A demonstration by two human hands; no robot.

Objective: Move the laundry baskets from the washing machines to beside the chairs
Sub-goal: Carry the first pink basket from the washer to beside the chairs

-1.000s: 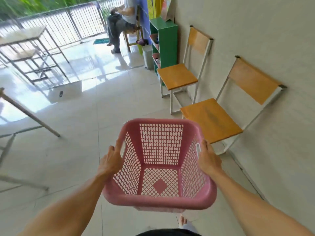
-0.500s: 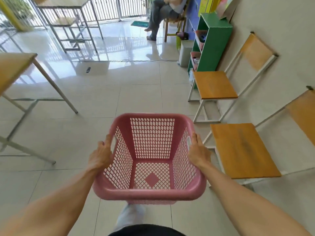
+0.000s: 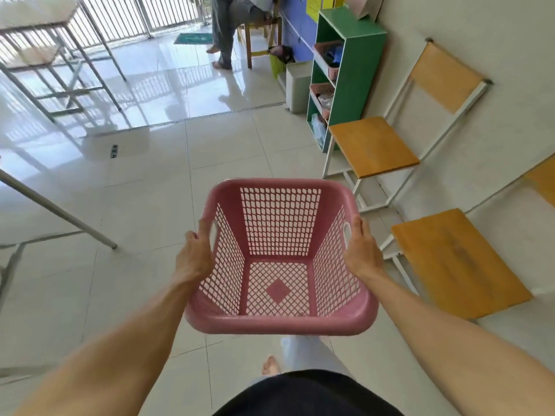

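Basket: an empty pink laundry basket is held off the floor, level, between the two hands, in front of the body.
Left hand: the left hand is closed around the basket's left rim at the handle slot; the fingers are curled over the edge, the thumb lying outside.
Right hand: the right hand is closed on the right rim in the same way, its fingertips reaching to the handle slot.
Place of the basket: it is carried above the tiled floor, with the near chair just beyond the right fingers and the far chair ahead of them and to the right.
Step judged: the basket is being brought to the chairs; it has not yet been set down.
Risk, chair frame: the right knuckles or the basket's corner could be knocked against the near chair's seat or white legs if the basket is swung right before it is lowered.
Risk, grip: the hold is taken on the rim only, so a tilt could be caused by one hand being released early.
Risk, floor: the tiles look glossy and a bare foot is seen beneath the basket; a slip is judged possible.
Risk, view: the landing spot beneath the basket is hidden by it, so anything lying there could be missed.
Left side: a table leg stands well apart from the left fingers.
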